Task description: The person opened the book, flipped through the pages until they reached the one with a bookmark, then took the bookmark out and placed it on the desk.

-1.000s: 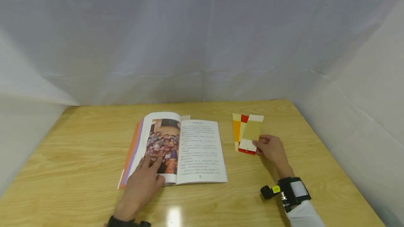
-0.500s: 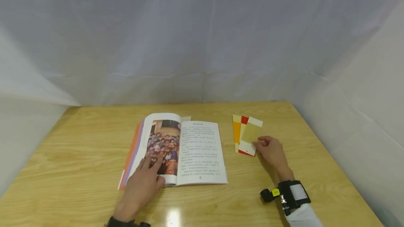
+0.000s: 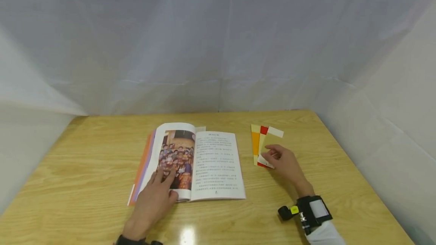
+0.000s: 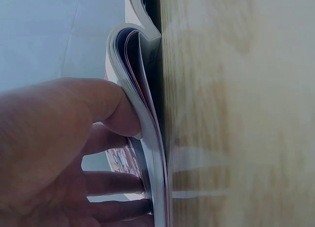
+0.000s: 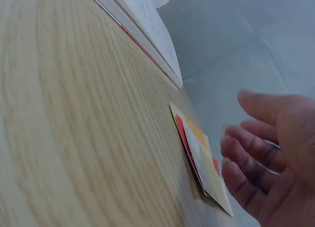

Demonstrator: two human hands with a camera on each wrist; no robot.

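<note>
Cards (fanned, long axis 12–6) lie at 3 o'clock of book on worktop; right hand nearest, fingers relaxed, touching their near ends; left hand flat, pressing book's page.

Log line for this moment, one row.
left hand: presses open book flat | right hand: over colored cards, fingers relaxed | surface: wooden table

Right hand hovers open beside coloured cards.
</note>
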